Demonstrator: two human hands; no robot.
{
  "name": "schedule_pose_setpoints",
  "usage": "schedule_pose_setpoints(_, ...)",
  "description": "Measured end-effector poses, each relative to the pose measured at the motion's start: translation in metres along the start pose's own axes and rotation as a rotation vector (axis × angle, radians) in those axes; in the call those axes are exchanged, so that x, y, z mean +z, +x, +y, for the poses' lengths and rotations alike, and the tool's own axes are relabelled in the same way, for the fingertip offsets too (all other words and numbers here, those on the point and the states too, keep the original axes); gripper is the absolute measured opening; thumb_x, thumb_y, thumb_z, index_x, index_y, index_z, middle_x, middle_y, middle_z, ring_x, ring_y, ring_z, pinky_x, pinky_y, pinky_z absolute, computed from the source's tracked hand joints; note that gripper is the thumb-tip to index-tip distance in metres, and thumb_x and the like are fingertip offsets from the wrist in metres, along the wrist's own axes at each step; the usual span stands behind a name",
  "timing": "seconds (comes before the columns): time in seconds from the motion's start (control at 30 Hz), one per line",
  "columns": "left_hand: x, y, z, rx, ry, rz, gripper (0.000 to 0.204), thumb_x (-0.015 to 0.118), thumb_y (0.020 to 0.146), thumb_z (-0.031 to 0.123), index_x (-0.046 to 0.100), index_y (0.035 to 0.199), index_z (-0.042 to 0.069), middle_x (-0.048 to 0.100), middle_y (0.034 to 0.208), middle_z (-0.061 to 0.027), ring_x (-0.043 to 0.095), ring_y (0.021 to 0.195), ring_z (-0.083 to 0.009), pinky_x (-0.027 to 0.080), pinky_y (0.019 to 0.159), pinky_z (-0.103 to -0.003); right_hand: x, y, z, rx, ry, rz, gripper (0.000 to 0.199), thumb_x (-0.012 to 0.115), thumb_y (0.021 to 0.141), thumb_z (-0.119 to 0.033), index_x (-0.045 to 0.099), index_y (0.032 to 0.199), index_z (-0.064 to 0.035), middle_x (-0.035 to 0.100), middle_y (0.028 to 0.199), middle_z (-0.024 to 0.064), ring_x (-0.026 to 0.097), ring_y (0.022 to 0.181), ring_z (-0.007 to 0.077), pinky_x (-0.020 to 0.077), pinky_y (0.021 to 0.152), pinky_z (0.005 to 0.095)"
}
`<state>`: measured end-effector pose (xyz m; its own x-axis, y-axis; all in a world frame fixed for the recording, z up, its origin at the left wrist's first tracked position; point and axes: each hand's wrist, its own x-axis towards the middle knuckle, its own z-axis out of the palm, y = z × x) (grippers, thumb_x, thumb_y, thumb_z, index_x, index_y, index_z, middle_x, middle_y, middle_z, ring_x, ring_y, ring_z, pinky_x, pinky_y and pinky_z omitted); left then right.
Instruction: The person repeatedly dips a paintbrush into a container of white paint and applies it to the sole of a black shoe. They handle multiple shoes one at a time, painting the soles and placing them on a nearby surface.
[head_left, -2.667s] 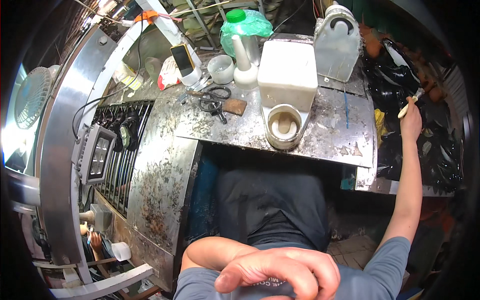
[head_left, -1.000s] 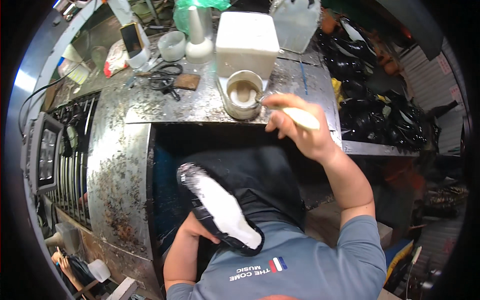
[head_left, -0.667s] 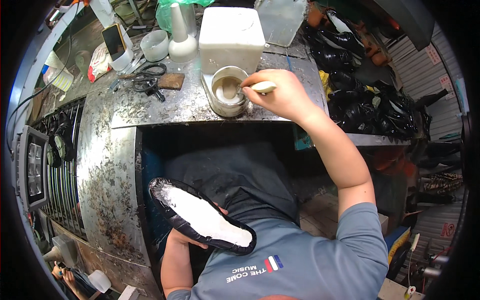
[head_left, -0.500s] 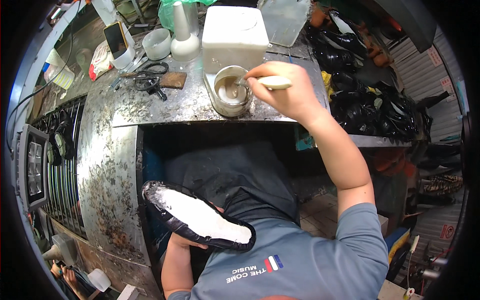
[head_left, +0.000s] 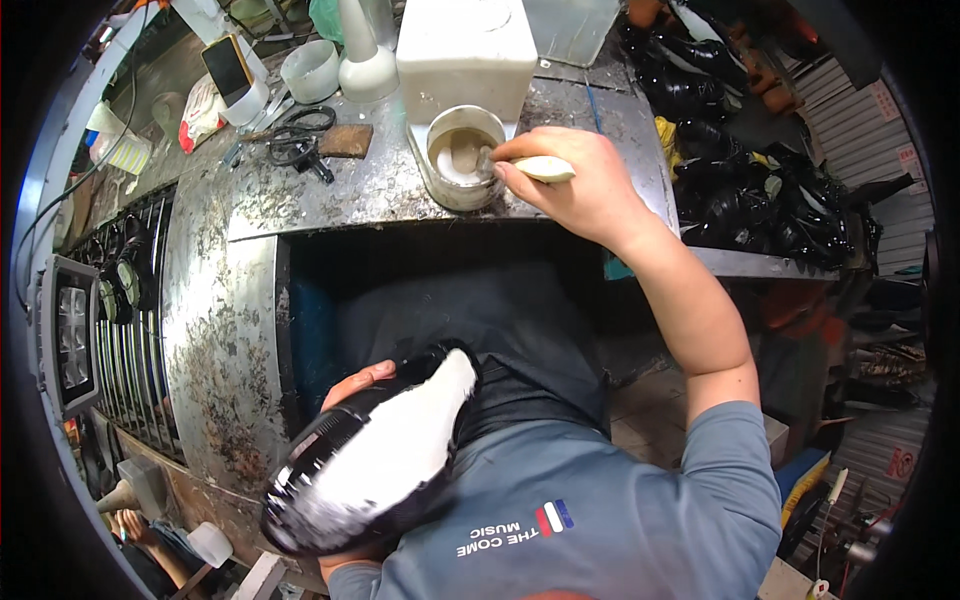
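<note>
My left hand [head_left: 360, 384] grips a black shoe [head_left: 392, 442], its fingertips showing over the far edge and the rest hidden beneath it. The shoe lies bottom up over my lap, with the wide end toward the lower left and the narrow end pointing up and right. White covers most of its underside. At the bench, my right hand [head_left: 585, 188] is closed round a brush [head_left: 548, 169] with a pale handle. The brush's head end is at the right rim of a round jar [head_left: 462, 198] holding milky, greyish-beige liquid; its bristles are hard to make out.
A white square container [head_left: 468, 65] stands right behind the jar. Scissors [head_left: 300, 140], a brown block [head_left: 345, 141], a phone [head_left: 229, 72] and a white bowl [head_left: 310, 72] lie to the left on the metal bench [head_left: 350, 200]. Black shoes [head_left: 745, 195] are piled at the right.
My left hand has swung the shoe round, bringing its wide end down to the lower left and nearer to me. My right hand stays at the jar with the brush.
</note>
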<state>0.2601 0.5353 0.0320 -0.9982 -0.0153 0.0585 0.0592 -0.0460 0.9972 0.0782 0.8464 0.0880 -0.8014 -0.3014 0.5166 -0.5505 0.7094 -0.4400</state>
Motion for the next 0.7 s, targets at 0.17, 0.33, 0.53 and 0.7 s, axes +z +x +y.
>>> schedule_pose_setpoints(0.17, -0.008, 0.028, 0.026, 0.763, 0.641, -0.086, 0.036, 0.069, 0.095, 0.012, 0.053, 0.123, -0.002, 0.069, 0.114, -0.0261, 0.073, 0.096, -0.0406, 0.063, 0.084, -0.048, -0.009, -0.010, -0.012, 0.005, 0.281, 0.128, 0.023, 0.079, 0.089, -0.021, 0.078, 0.106, -0.0058, 0.073, 0.088, 0.0124, 0.070, 0.076, 0.0251, 0.0542, 0.068, 0.0330)
schedule_pose_setpoints(0.33, -0.026, 0.034, 0.069, 0.927, 0.946, -0.282, 0.029, 0.061, 0.098, 0.011, 0.051, 0.125, 0.008, 0.067, 0.120, -0.0191, 0.070, 0.104, -0.0362, 0.061, 0.090, -0.049, -0.021, -0.031, -0.026, -0.070, 0.531, 0.020, 0.025, 0.075, 0.089, -0.012, 0.075, 0.109, 0.0022, 0.077, 0.098, 0.0144, 0.071, 0.088, 0.0258, 0.0553, 0.079, 0.0349)
schedule_pose_setpoints(0.53, -0.030, 0.030, 0.095, 0.988, 1.117, -0.407, 0.035, 0.060, 0.098, 0.012, 0.048, 0.131, 0.018, 0.062, 0.127, -0.0078, 0.065, 0.115, -0.0295, 0.057, 0.099, -0.048, -0.007, -0.055, -0.062, -0.093, 0.882, -0.063, 0.022, 0.083, 0.079, -0.007, 0.076, 0.100, -0.0010, 0.077, 0.094, 0.0129, 0.075, 0.081, 0.0256, 0.0596, 0.072, 0.0339)
schedule_pose_setpoints(0.7, -0.031, 0.024, 0.104, 0.952, 1.147, -0.465, 0.038, 0.058, 0.099, 0.016, 0.047, 0.134, 0.022, 0.059, 0.130, -0.0052, 0.062, 0.119, -0.0277, 0.054, 0.103, -0.048, -0.001, -0.049, -0.072, -0.148, 0.844, 0.050, 0.020, 0.083, 0.080, -0.007, 0.076, 0.098, -0.0024, 0.077, 0.092, 0.0122, 0.075, 0.078, 0.0242, 0.0592, 0.068, 0.0322)
